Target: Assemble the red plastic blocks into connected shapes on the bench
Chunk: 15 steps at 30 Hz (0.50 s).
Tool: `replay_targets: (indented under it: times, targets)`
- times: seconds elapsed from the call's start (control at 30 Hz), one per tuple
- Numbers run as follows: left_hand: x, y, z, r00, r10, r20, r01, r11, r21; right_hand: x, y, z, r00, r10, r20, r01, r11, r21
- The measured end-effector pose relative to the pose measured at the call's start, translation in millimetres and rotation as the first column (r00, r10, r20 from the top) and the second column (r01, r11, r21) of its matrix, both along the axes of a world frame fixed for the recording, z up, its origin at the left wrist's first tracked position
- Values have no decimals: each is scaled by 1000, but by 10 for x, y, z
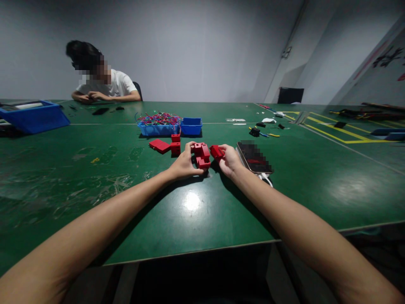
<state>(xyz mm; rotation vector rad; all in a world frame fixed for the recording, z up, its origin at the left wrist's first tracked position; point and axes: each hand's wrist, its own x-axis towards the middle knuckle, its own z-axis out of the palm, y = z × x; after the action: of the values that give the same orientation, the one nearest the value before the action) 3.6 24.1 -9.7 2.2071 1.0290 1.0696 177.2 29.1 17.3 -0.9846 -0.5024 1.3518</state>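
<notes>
My left hand point(184, 163) is closed around a red stepped block point(201, 155) with small holes, thumb along its near side. Close by on the right, my right hand point(230, 160) grips a smaller red piece point(217, 152) by its right side. A narrow gap separates the two red parts. Left of my left hand lie a flat red plate point(160, 146) and red blocks with holes point(175, 147). A phone-like device point(254, 156) with a white cable rests just right of my right hand.
Behind the red pieces stand a blue bin of coloured wires point(160, 123) and a smaller blue bin point(191, 126). A large blue bin point(38, 118) is at the left. Another person point(106, 84) sits across the green table point(190, 223). Black connectors point(254, 131) lie back right.
</notes>
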Motion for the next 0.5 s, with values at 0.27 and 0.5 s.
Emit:
replay_targets:
  times: [0.27,0.5]
  targets:
    - [0,0,-6,1000,6,2,-6,1000,24,-18,-87,24,992,25,127,-46,985,169]
    - [-4,10,-21,1000,16,-25,-15,999,39,-35,-93,40,988,47,150,-64,992,111]
